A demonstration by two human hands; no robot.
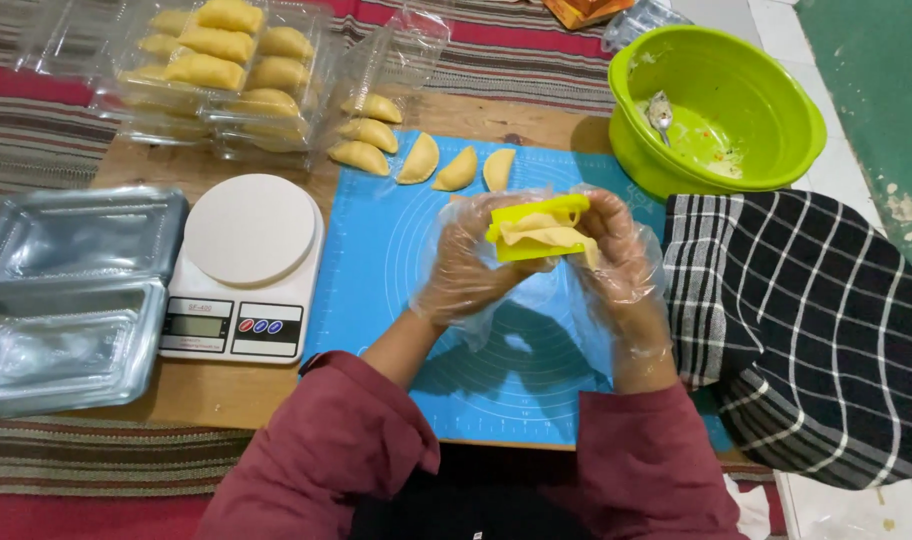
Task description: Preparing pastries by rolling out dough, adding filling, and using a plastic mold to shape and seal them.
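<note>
Both my hands wear clear plastic gloves and hold a yellow folding pastry press (536,228) with pale dough in it, above the blue silicone mat (376,260). My left hand (466,265) grips the press from the left and below. My right hand (616,245) closes on its right side. Three folded, half-moon pastries (456,168) lie in a row at the mat's far edge.
A white kitchen scale (244,262) stands left of the mat. Clear plastic boxes filled with pastries (226,70) are stacked at the back left; empty clear trays (71,290) lie at the left. A green bowl (766,75) with a spoon (661,112) sits back right, a checked cloth (806,330) on the right.
</note>
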